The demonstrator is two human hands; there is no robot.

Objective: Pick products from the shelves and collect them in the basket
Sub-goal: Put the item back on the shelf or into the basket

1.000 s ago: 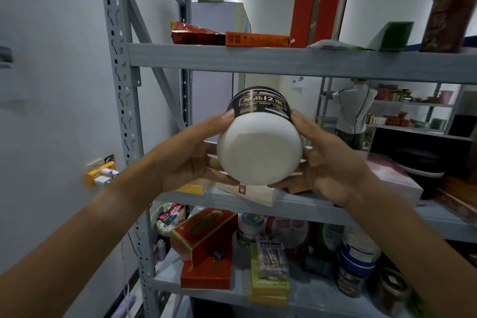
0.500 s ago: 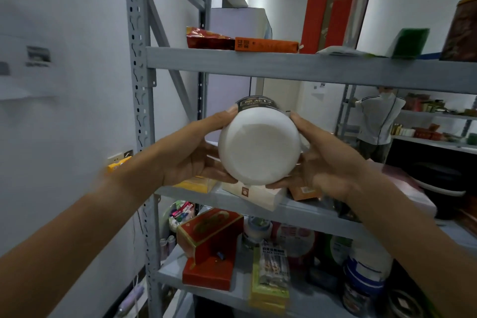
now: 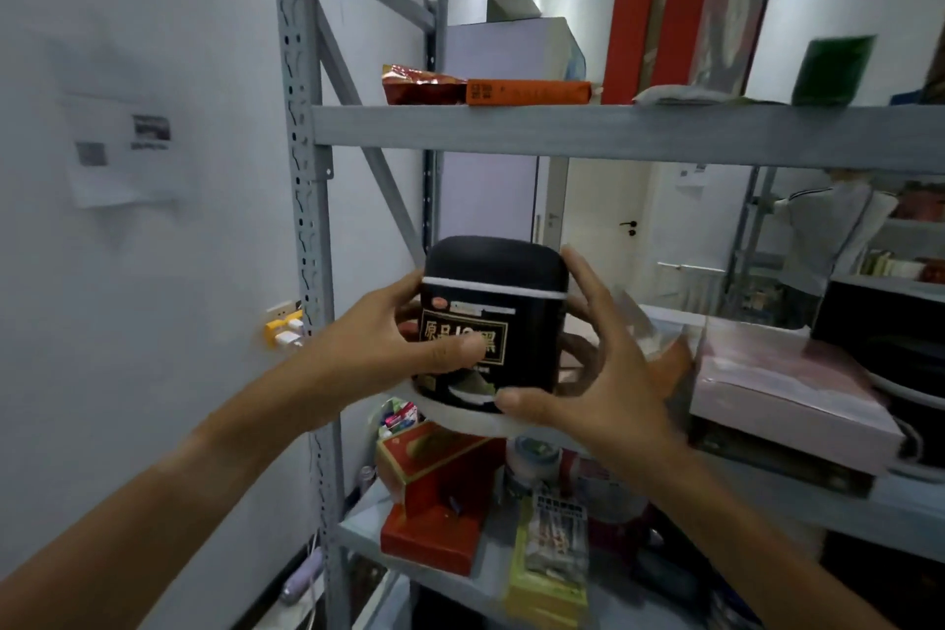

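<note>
Hands on both sides hold a black tub in front of the grey shelf rack, between the top and middle shelves. The left hand wraps its fingers round the tub's side, thumb lying across the gold label. The right hand has fingers spread, thumb under the tub's lower edge. Half a second ago the white bottom faced the camera; now the tub stands upright, black lid on top and label showing. A red box sits on the lower shelf. No basket is in view.
</note>
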